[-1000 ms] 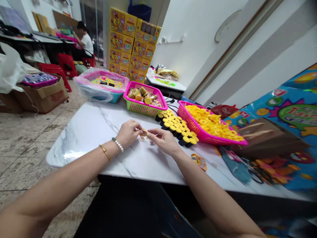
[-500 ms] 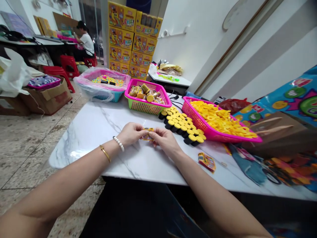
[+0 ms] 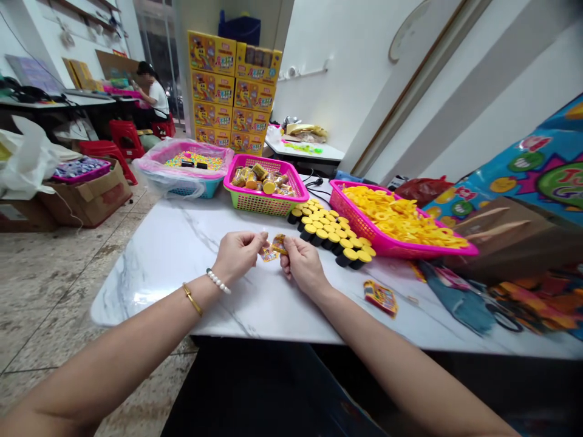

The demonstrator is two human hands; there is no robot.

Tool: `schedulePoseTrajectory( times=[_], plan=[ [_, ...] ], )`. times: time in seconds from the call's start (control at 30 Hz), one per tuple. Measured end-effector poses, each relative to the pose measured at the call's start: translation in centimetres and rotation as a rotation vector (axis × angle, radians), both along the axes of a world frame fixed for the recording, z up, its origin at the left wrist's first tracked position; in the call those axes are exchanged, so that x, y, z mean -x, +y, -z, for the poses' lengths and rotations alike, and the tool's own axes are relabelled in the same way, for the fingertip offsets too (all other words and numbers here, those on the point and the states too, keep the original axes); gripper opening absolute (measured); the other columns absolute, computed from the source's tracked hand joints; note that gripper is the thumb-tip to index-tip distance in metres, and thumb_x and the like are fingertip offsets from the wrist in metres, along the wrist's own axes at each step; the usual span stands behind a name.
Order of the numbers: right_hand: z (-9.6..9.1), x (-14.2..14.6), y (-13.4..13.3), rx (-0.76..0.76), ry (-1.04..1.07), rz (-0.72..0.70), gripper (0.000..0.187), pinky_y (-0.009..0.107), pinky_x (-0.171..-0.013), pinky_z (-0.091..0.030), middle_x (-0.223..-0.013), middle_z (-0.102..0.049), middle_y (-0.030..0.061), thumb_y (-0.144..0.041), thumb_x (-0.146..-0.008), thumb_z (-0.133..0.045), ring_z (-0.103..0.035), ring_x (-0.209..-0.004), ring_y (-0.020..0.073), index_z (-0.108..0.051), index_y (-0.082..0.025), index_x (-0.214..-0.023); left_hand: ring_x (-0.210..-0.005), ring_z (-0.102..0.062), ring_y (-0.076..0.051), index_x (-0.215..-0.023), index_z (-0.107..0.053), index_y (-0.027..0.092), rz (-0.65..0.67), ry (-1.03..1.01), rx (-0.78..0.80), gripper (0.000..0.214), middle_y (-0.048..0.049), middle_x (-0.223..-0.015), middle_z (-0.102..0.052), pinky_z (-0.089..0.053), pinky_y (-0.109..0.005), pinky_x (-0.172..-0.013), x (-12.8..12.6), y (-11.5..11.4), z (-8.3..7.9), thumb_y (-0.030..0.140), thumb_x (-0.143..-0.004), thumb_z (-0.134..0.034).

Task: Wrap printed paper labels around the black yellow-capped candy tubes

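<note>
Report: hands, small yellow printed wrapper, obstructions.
Right hand gripping small yellow printed wrapper. Left hand pinched close by, hold unclear. Black cylinders with round yellow caps beyond right hand, apart from it.

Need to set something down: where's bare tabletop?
Bare: tabletop from the left hand back to the pink-rimmed green basket, and between the forearms. Crowded: behind the right hand, yellow-topped black cylinders beside a pink basket of yellow pieces.

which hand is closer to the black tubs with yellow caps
Right. The right hand is just off the near-left side of the yellow-capped tubs; the left hand is farther left.
</note>
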State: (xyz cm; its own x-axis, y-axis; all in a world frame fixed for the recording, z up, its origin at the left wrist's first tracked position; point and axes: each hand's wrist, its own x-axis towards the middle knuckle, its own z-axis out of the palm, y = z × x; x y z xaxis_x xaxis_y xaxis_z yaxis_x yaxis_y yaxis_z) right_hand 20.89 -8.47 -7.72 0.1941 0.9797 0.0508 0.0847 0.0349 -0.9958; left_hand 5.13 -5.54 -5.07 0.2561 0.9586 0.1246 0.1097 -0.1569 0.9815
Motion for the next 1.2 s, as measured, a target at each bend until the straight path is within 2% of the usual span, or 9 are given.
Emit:
schedulePoseTrajectory(
  times=[0.2,0.37,0.53,0.73,0.93,1.03,1.1,1.2],
  plan=[
    [0.08,0.1,0.02,-0.034,-0.1,0.017,0.056,0.02,-0.03,-0.028,-0.045,-0.047,-0.0067,-0.076,-0.078,-0.052,-0.037,-0.033,0.0071,-0.051,-0.021,-0.071,-0.042,-0.043,-0.008,-0.074,-0.073,0.012,-0.039,-0.045,-0.099,0.043,0.0,-0.052,-0.058,-0.034,-0.022,-0.043,0.04,-0.05,0.29,0.051,-0.082,-0.057],
    [0.18,0.13,-0.07,-0.107,-0.224,0.012,0.056,0.022,-0.036,-0.03,-0.047,-0.048,-0.0041,-0.075,-0.082,-0.047,-0.041,-0.038,0.0088,-0.049,-0.022,-0.064,-0.055,-0.053,-0.011,-0.078,-0.076,0.015,-0.065,0.027,-0.222,0.037,-0.0026,-0.063,-0.067,-0.037,-0.021,-0.047,0.22,-0.34,0.27,0.046,-0.084,-0.057],
    [0.43,0.1,-0.24,-0.147,-0.334,0.012,0.056,0.022,-0.04,-0.033,-0.049,-0.05,-0.0034,-0.072,-0.087,-0.043,-0.043,-0.042,0.01,-0.048,-0.022,-0.064,-0.062,-0.058,-0.014,-0.072,-0.074,0.015,-0.064,0.051,-0.251,0.034,-0.0038,-0.066,-0.069,-0.042,-0.023,-0.055,0.29,-0.03,0.42,0.044,-0.083,-0.059],
    [0.48,-0.03,-0.14,-0.168,-0.374,0.039,0.055,0.022,-0.044,-0.035,-0.05,-0.051,-0.0028,-0.071,-0.089,-0.04,-0.046,-0.046,0.0113,-0.048,-0.022,-0.064,-0.061,-0.058,-0.013,-0.076,-0.073,0.015,-0.106,-0.005,-0.222,0.031,-0.0033,-0.068,-0.07,-0.043,-0.023,-0.055,0.44,0.26,0.24,0.042,-0.082,-0.06],
    [0.37,-0.06,-0.44,-0.227,-0.471,0.003,0.052,0.024,-0.051,-0.039,-0.055,-0.055,-0.0013,-0.062,-0.094,-0.037,-0.051,-0.052,0.0127,-0.049,-0.022,-0.064,-0.065,-0.06,-0.014,-0.076,-0.078,0.016,-0.054,0.12,-0.319,0.025,-0.0053,-0.072,-0.071,-0.044,-0.025,-0.061,0.48,-0.06,-0.16,0.034,-0.083,-0.062],
    [0.25,0.36,-0.71,-0.283,-0.604,-0.001,0.047,0.025,-0.058,-0.041,-0.059,-0.059,0.0001,-0.053,-0.098,-0.036,-0.055,-0.057,0.0138,-0.05,-0.022,-0.065,-0.065,-0.059,-0.013,-0.074,-0.079,0.019,-0.052,0.184,-0.351,0.017,-0.0039,-0.073,-0.071,-0.044,-0.025,-0.062,0.45,-0.25,-0.37,0.033,-0.077,-0.07],
    [0.23,0.73,-0.79,-0.307,-0.69,-0.03,0.04,0.025,-0.061,-0.043,-0.064,-0.062,0.0005,-0.046,-0.099,-0.036,-0.058,-0.06,0.0144,-0.053,-0.023,-0.071,-0.062,-0.057,-0.012,-0.071,-0.079,0.021,-0.054,0.2,-0.29,0.014,-0.0023,-0.069,-0.07,-0.042,-0.024,-0.06,0.51,-0.21,-0.36,0.033,-0.072,-0.073],
    [0.11,0.68,-0.76,-0.323,-0.8,-0.092,0.031,0.025,-0.065,-0.044,-0.076,-0.068,0.0017,-0.038,-0.099,-0.037,-0.062,-0.068,0.015,-0.06,-0.022,-0.085,-0.05,-0.052,-0.012,-0.066,-0.078,0.02,0.009,0.202,-0.048,0.02,-0.0005,-0.052,-0.064,-0.036,-0.024,-0.05,0.78,0.36,0.11,0.039,-0.072,-0.072]
  ],
)
